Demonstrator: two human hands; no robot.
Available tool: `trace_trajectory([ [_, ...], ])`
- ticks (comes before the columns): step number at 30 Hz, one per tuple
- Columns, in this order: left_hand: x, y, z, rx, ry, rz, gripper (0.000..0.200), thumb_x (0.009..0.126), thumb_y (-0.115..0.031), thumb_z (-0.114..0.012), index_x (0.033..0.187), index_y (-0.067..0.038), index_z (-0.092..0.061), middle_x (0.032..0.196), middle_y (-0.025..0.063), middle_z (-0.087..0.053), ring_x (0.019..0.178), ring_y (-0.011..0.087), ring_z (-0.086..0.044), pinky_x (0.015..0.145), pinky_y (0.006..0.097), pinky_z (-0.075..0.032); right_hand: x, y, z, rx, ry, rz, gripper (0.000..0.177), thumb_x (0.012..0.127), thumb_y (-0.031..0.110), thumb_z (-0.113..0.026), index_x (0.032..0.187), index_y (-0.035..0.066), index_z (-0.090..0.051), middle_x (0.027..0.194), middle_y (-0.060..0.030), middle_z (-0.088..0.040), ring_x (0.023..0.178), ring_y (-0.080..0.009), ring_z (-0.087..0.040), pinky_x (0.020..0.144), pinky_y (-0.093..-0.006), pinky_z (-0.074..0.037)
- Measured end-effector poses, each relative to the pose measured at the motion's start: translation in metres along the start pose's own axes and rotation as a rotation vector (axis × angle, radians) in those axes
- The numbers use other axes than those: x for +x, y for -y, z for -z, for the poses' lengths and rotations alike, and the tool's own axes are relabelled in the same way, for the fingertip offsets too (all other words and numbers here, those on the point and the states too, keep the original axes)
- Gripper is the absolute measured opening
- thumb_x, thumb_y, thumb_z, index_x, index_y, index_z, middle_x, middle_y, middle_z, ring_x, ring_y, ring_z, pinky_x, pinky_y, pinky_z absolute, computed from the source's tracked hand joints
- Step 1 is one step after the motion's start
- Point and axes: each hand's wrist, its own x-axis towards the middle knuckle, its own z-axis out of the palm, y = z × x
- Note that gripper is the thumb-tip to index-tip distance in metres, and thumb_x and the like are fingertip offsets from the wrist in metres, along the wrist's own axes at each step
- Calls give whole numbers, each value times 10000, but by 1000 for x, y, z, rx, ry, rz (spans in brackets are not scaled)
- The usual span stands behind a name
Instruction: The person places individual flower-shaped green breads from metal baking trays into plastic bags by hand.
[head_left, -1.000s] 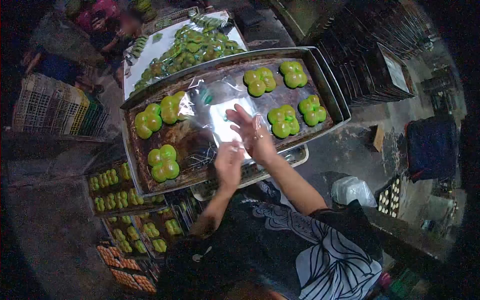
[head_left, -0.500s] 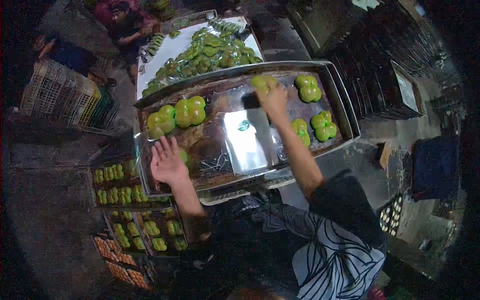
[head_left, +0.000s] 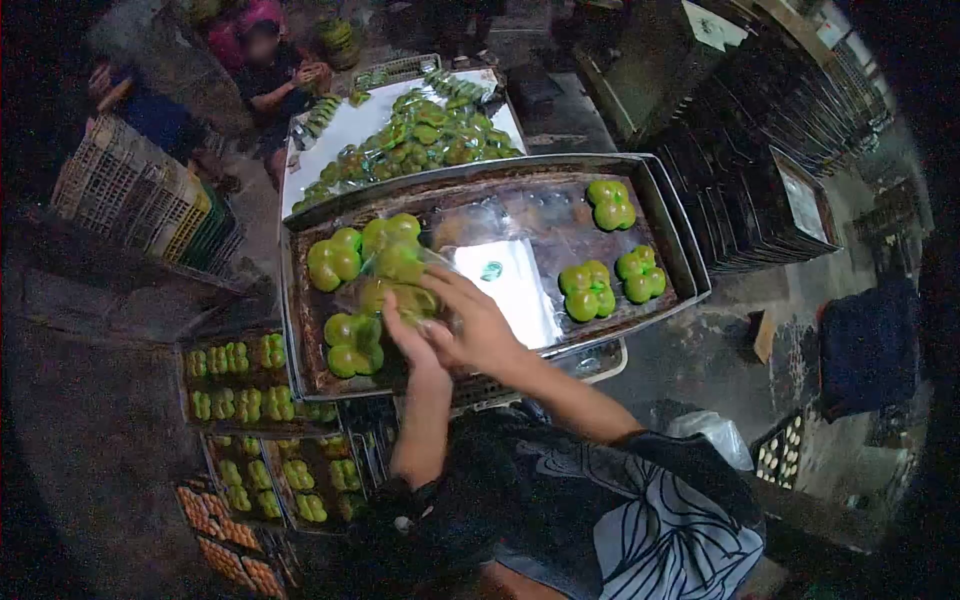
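Note:
A green lobed bun (head_left: 388, 297), with clear plastic about it, is between my two hands over the left half of a dark metal tray (head_left: 680, 293). My left hand (head_left: 412, 338) is closed on its near side. From the right, my right hand (head_left: 472, 318) grips it with the fingers reaching over. Motion blurs the fingertips. Close by lie more green buns, one at the upper left (head_left: 335, 260), one behind my hands (head_left: 392, 235) and one at the near left (head_left: 354, 345). A stack of clear plastic bags (head_left: 508, 290) with a green print lies right of my hands.
Several more green buns (head_left: 611, 205) sit at the tray's right end. Behind it, a white table (head_left: 350, 120) bears a heap of bagged green buns (head_left: 430, 130). Filled trays (head_left: 240, 375) stand lower left, stacked crates (head_left: 130, 185) far left, dark trays (head_left: 735, 200) right. Two people are at the upper left.
My right hand has carried the green bun from the tray's far middle leftward to my left hand. My left hand has moved right to meet it, uncovering the near-left bun.

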Motion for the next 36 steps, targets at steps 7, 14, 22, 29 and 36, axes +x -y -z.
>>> trace_trajectory([
  [7, -19, 44, 67, 1607, 498, -708, 424, 726, -257, -604, 1036, 3, -477, 913, 174, -525, 850, 235, -534, 682, 322, -458, 70, -72, 8, -304, -121, -125, 192, 747, 133, -548, 887, 23, -619, 644, -150, -594, 582, -260, -587, 536, -334, -443],
  [14, -10, 5, 84, 2188, 730, -378, 89, 660, -111, -580, 703, -40, -612, 684, 149, -595, 649, 291, -592, 567, 380, -469, -3, -55, 1, 66, 543, -319, 389, 734, 332, -614, 981, 36, -562, 832, -137, -598, 792, -247, -580, 743, -333, -436],
  [22, -13, 35, 49, 1214, 602, -320, 73, 699, -57, -618, 751, -6, -624, 685, 69, -570, 651, 154, -526, 573, 248, -399, -108, -49, 28, -186, 86, -509, 266, 786, 88, -465, 1038, 7, -484, 550, -224, -490, 520, -392, -508, 479, -423, -391],
  [29, -40, 106, 32, 627, 534, -162, 661, 686, -117, -667, 1264, -116, -346, 968, 45, -479, 691, 102, -476, 545, 223, -406, -66, -65, 71, 1383, -360, -507, 449, 902, 318, -305, 1260, 47, -300, 1244, -128, -376, 1104, -221, -413, 920, -329, -358],
  [36, 29, 92, 44, 42, -47, 20, 339, 814, -229, -481, 1119, -92, -426, 997, 75, -498, 930, 222, -484, 815, 429, -411, -101, -126, 102, -259, 199, -583, 596, 807, 346, -497, 1258, 43, -253, 1217, -215, -363, 1061, -307, -448, 838, -400, -415],
])
